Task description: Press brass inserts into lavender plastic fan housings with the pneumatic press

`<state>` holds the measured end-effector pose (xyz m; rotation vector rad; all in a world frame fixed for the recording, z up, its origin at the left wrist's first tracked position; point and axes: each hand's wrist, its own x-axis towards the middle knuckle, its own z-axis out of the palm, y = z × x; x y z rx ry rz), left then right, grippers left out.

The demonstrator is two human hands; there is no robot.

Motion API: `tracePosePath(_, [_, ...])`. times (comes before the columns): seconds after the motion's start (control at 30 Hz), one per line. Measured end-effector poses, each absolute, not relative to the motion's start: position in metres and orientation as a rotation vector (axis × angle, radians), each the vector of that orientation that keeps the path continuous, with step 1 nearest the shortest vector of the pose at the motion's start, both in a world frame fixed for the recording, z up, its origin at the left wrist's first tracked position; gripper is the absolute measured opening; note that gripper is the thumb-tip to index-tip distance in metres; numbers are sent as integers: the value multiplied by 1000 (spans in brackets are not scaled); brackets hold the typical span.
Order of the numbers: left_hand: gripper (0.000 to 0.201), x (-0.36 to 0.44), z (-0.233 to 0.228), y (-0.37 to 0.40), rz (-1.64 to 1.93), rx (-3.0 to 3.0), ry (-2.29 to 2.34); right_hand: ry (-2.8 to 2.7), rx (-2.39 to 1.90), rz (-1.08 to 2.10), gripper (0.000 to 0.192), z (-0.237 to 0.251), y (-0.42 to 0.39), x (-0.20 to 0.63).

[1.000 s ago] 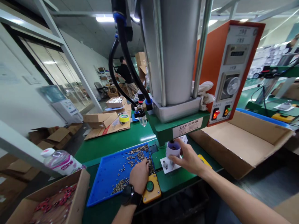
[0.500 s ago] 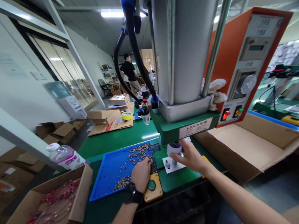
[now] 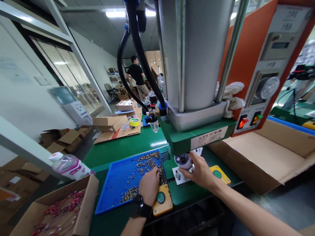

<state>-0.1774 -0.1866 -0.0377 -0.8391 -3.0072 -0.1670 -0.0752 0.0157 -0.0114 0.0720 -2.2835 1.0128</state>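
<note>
Where your view begins at lower left, one cardboard box (image 3: 86, 207), open-topped, contents: a tangle of red parts (image 3: 52, 209). Behind it, one clear bottle (image 3: 73, 167), white cap, pink-and-white label. Next, on the green surface (image 3: 154, 139), one small open carton (image 3: 108, 124), inside not visible to you; beyond it, one carton of white pieces (image 3: 126, 103); beside these, one roll of yellow tape (image 3: 134, 123).

Nearer you, one shallow blue tray (image 3: 112, 188), contents: many small metal pieces (image 3: 129, 194), scattered along its far and right sides and heaped near its front. Your left hand (image 3: 149, 186), watch at the wrist, reaches over the tray's right side, fingers bent down to the pieces; whether they pinch one, you cannot tell.

Just beside, one yellow button box (image 3: 163, 207), green button. Then one pale purple cup (image 3: 186, 166), dark contents unclear, below the green press head (image 3: 182, 142) and above a white plate (image 3: 180, 180). Your right hand (image 3: 200, 172) grips it, thumb in front, fingers at its right. Far right, one large shallow cardboard tray (image 3: 263, 155).
</note>
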Motion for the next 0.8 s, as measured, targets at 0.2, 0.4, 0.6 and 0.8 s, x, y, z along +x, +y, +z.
tracePosePath(0.2, [26, -177, -37, -187, -178, -841, -3012, -2146, 21, 1271, 43, -21, 9, -73])
tracePosePath(0.4, [25, -175, -35, -188, -185, -842, -2994, -2185, -51, 1372, 49, -21, 11, -73])
tracePosePath(0.6, [24, -176, -36, -186, -155, -829, -2996, -2144, -23, 1413, 41, 6, 18, -71])
tracePosePath(0.8, [25, -179, -39, -187, -172, -853, -2988, -2204, -8, 1417, 45, -1, 16, -70])
